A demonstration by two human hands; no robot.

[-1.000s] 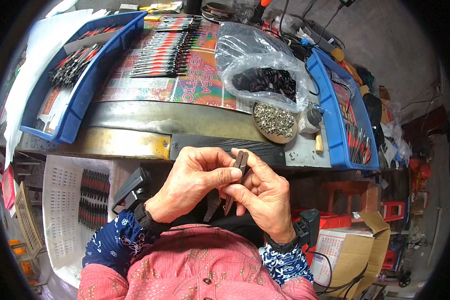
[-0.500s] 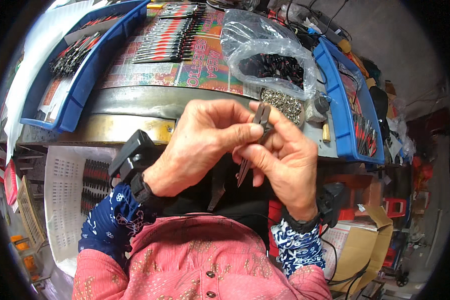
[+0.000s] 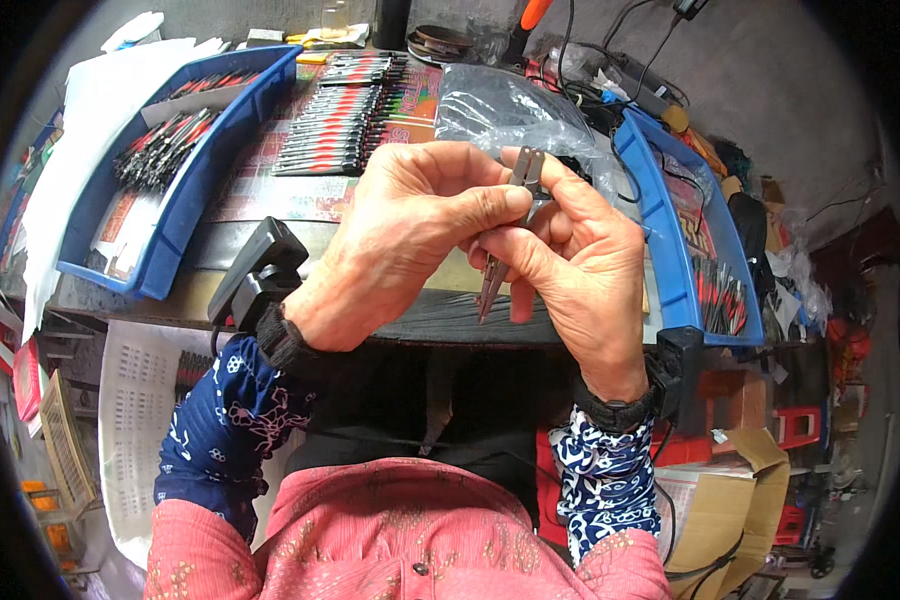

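Note:
Both my hands are raised close to the camera over the workbench and pinch one small pair of metal pliers (image 3: 513, 225). The bare handles point up and the pointed jaws hang down. My left hand (image 3: 400, 240) presses its thumb and fingers on the handles from the left. From the right, my right hand (image 3: 580, 265) wraps its fingers around the same tool. A black device is strapped on each wrist.
A blue tray (image 3: 175, 215) with red-and-black tools lies at the left. Rows of similar tools (image 3: 345, 115) lie on a patterned mat. A clear plastic bag (image 3: 495, 105) sits behind my hands. Another blue tray (image 3: 685, 235) is at the right. A white basket (image 3: 140, 420) stands below.
My hands have come up toward the camera with the pliers and now cover the metal bowl of small parts seen earlier.

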